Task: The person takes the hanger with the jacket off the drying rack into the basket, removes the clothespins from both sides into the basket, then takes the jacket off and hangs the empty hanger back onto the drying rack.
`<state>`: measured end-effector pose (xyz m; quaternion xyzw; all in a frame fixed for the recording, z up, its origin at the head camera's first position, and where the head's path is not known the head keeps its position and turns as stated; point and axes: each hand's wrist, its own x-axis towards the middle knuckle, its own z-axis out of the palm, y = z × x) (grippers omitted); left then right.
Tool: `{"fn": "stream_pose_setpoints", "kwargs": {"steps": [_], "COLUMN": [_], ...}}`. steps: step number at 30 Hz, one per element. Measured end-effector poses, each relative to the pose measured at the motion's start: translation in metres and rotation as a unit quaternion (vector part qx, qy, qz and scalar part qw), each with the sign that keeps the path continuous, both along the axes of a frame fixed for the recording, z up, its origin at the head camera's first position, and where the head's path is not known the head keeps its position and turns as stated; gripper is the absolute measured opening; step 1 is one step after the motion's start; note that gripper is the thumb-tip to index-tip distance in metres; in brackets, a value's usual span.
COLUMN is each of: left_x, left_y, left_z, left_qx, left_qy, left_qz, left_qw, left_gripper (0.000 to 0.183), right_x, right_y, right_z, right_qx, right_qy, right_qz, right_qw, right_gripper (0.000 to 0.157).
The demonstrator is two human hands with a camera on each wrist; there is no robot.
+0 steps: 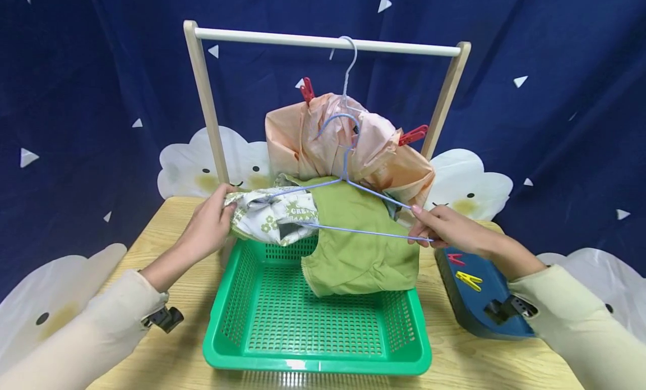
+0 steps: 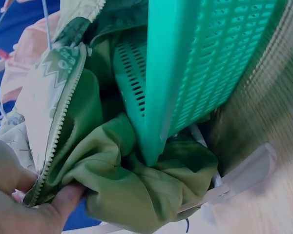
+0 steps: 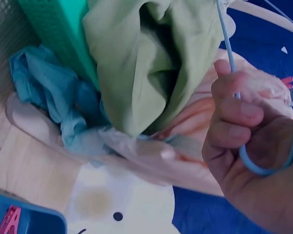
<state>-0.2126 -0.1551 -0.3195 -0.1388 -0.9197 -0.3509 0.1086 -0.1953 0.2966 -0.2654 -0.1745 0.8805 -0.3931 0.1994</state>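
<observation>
A green garment (image 1: 365,244) with a white, green-printed lining and a zip edge (image 2: 63,119) hangs over the back of the green basket (image 1: 318,365). My left hand (image 1: 212,219) pinches its zip-edged front between thumb and fingers. A blue wire hanger (image 1: 345,164) is held up in front of the rack, its left end inside the printed part of the garment. My right hand (image 1: 446,230) grips the hanger's right corner; in the right wrist view its fingers (image 3: 239,112) curl round the wire.
Behind, a peach garment (image 1: 287,137) hangs from the rack's white bar (image 1: 282,39), with red clothespins (image 1: 414,134) on it. A blue tray (image 1: 489,317) with a yellow clothespin (image 1: 469,280) and a pink one stands at right. Blue cloth (image 3: 49,92) lies beside the basket.
</observation>
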Motion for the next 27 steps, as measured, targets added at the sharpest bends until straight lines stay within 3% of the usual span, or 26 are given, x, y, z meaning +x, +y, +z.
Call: {"fn": "stream_pose_setpoints", "kwargs": {"steps": [11,16,21,27], "left_x": [-0.011,-0.015,-0.009,0.007], "left_y": [-0.014,-0.016,-0.01,0.014], "left_z": [0.001,0.002,0.006,0.019], "left_qx": [0.077,0.115,0.18,0.268], "left_qy": [-0.033,-0.056,-0.085,-0.125], "left_qz": [0.032,0.047,0.016,-0.043], "left_qw": [0.9959,0.9906,0.9798,0.9541], "left_gripper": [0.024,0.025,0.029,0.04], "right_x": [-0.001,-0.001,-0.006,-0.007], "right_y": [0.034,0.05,0.064,0.058], "right_z": [0.002,0.005,0.005,0.004], "right_qx": [-0.01,-0.026,-0.089,-0.098], "right_qy": [0.0,-0.044,-0.072,-0.061], "right_qz": [0.063,0.058,0.063,0.036], "right_qw": [0.998,0.997,0.991,0.993], "right_gripper": [0.076,0.081,0.083,0.083]}}
